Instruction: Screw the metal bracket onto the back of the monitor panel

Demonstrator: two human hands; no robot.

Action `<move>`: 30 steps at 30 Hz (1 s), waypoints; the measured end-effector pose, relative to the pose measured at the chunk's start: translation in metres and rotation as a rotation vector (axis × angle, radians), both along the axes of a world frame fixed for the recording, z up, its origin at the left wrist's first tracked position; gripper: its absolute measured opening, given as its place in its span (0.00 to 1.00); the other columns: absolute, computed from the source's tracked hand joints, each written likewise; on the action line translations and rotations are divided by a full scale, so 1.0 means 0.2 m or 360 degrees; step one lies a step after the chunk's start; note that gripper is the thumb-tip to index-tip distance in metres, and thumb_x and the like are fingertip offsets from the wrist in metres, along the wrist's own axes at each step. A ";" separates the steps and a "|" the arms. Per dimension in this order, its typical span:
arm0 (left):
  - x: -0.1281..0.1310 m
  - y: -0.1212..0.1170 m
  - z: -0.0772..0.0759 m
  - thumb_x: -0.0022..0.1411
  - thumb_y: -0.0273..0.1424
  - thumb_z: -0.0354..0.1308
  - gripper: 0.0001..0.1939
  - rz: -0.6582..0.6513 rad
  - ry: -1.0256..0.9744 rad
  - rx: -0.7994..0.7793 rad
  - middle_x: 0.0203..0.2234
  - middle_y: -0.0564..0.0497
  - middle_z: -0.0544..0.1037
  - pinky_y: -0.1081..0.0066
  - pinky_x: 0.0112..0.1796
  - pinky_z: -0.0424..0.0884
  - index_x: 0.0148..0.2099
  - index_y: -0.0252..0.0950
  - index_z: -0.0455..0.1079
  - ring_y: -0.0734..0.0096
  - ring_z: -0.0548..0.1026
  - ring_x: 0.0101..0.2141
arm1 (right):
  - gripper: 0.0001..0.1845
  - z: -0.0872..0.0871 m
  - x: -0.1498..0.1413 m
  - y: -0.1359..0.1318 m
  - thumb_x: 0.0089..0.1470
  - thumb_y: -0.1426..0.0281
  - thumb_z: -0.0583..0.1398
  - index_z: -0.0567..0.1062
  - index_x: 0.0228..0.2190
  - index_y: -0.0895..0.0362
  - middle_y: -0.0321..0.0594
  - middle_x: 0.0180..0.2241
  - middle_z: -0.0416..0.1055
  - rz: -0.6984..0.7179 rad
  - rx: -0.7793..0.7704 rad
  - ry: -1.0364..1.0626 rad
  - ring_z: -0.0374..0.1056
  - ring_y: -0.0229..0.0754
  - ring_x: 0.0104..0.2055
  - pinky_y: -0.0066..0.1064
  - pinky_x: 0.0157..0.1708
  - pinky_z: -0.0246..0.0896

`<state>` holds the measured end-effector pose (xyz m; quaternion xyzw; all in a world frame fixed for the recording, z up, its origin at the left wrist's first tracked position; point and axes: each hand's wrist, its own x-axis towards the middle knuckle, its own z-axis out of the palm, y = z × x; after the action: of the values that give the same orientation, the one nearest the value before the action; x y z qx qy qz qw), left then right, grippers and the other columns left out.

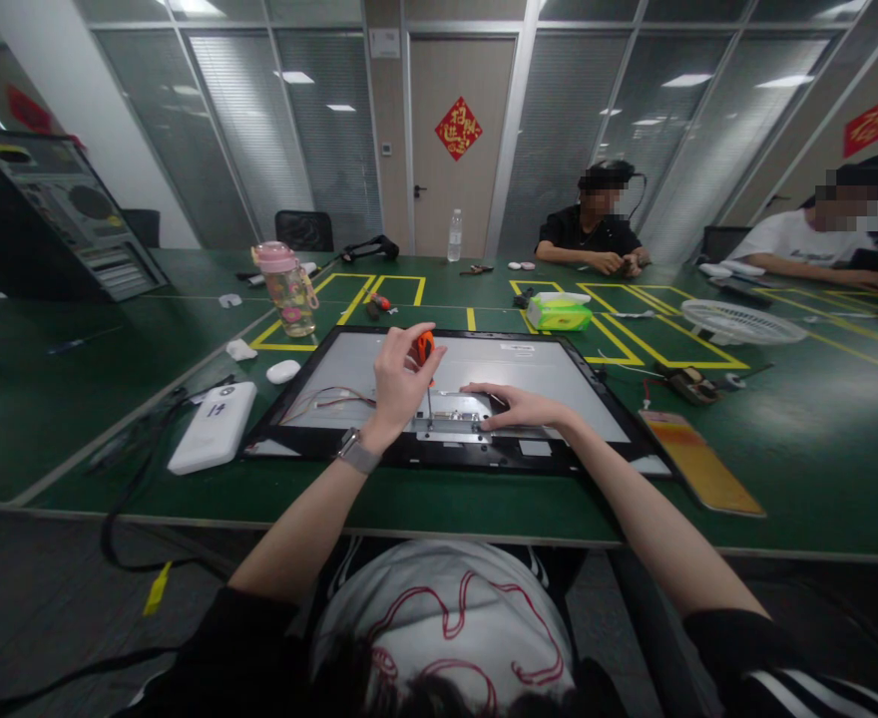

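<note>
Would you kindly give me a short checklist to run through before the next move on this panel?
1. Left hand gripping the orange screwdriver: ok.
2. Shaft roughly upright over the metal plate: ok.
3. Tip seated in a screw: cannot tell, too small.
4. Right hand clear of the tip: ok, it is to the right.
5. Panel lying flat on the table: ok.
6. Wires clear: cannot tell, the left hand hides their ends.

At lower centre, a strip of green table lies free between the bare left forearm and right forearm, below the flat grey, black-bordered panel. At left, the white rectangular plastic device obstructs; at right, the yellow-orange rectangular slab.
</note>
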<state>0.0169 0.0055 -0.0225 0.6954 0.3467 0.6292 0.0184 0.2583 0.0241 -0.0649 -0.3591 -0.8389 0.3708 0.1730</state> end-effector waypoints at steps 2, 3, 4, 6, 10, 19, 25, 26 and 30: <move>0.00 0.00 0.00 0.61 0.35 0.60 0.14 -0.0013 0.0018 -0.0016 0.33 0.51 0.70 0.79 0.24 0.68 0.49 0.39 0.70 0.77 0.69 0.29 | 0.40 0.00 0.00 0.00 0.48 0.56 0.65 0.62 0.60 0.50 0.39 0.63 0.58 0.0002 0.0005 0.0003 0.54 0.52 0.63 0.45 0.64 0.45; 0.01 0.00 -0.01 0.61 0.34 0.60 0.14 -0.0019 0.0021 -0.0022 0.33 0.51 0.69 0.79 0.25 0.68 0.49 0.39 0.70 0.77 0.69 0.29 | 0.40 -0.01 0.00 0.00 0.48 0.56 0.65 0.62 0.60 0.50 0.39 0.63 0.58 0.0002 0.0007 0.0006 0.54 0.53 0.63 0.46 0.64 0.45; 0.01 0.00 -0.01 0.60 0.34 0.60 0.14 -0.0026 0.0023 -0.0026 0.33 0.51 0.69 0.79 0.25 0.68 0.49 0.39 0.70 0.77 0.69 0.29 | 0.40 -0.01 0.00 0.00 0.48 0.56 0.65 0.62 0.60 0.50 0.39 0.63 0.58 0.0000 0.0011 0.0009 0.54 0.53 0.63 0.46 0.64 0.45; 0.01 0.00 -0.01 0.61 0.32 0.59 0.13 -0.0054 0.0024 -0.0032 0.33 0.51 0.69 0.78 0.26 0.69 0.49 0.39 0.70 0.76 0.69 0.30 | 0.40 -0.01 0.00 0.00 0.48 0.56 0.66 0.62 0.60 0.50 0.39 0.62 0.58 -0.0006 0.0019 0.0007 0.54 0.53 0.63 0.46 0.64 0.45; 0.02 0.00 -0.02 0.64 0.27 0.51 0.11 -0.0366 -0.0079 -0.0174 0.33 0.52 0.71 0.75 0.31 0.70 0.48 0.40 0.67 0.77 0.70 0.29 | 0.39 0.00 0.00 0.00 0.48 0.56 0.66 0.62 0.60 0.50 0.39 0.62 0.58 -0.0010 0.0028 -0.0008 0.54 0.53 0.64 0.45 0.64 0.45; 0.02 0.02 0.03 0.64 0.34 0.52 0.08 -0.0476 -0.0522 -0.0408 0.27 0.53 0.71 0.74 0.31 0.70 0.39 0.37 0.71 0.75 0.71 0.28 | 0.40 0.01 -0.01 -0.01 0.49 0.56 0.65 0.61 0.60 0.51 0.40 0.63 0.57 -0.0020 0.0010 -0.0044 0.53 0.53 0.64 0.46 0.64 0.45; 0.03 0.02 0.01 0.67 0.35 0.44 0.14 -0.0706 -0.0717 -0.0522 0.28 0.50 0.74 0.72 0.32 0.72 0.39 0.36 0.69 0.74 0.73 0.28 | 0.39 0.02 -0.01 -0.02 0.49 0.55 0.65 0.62 0.60 0.50 0.40 0.62 0.58 -0.0035 -0.0008 -0.0004 0.54 0.54 0.63 0.47 0.63 0.46; 0.04 0.02 0.00 0.67 0.35 0.44 0.14 -0.0730 -0.0695 -0.0525 0.30 0.50 0.75 0.71 0.33 0.73 0.40 0.36 0.69 0.74 0.74 0.29 | 0.40 0.02 -0.01 -0.02 0.48 0.54 0.65 0.62 0.60 0.51 0.41 0.62 0.59 -0.0051 -0.0008 0.0003 0.55 0.54 0.63 0.47 0.63 0.47; 0.04 0.02 0.00 0.68 0.36 0.44 0.14 -0.0744 -0.0643 -0.0514 0.34 0.48 0.76 0.69 0.35 0.74 0.44 0.36 0.68 0.73 0.75 0.31 | 0.40 0.02 -0.02 -0.02 0.47 0.55 0.66 0.63 0.59 0.52 0.43 0.62 0.59 -0.0110 0.0011 0.0007 0.55 0.54 0.63 0.47 0.64 0.46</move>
<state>0.0254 0.0090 -0.0225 0.6055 0.2626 0.6699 0.3400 0.2549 0.0196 -0.0609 -0.3865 -0.8268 0.3624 0.1889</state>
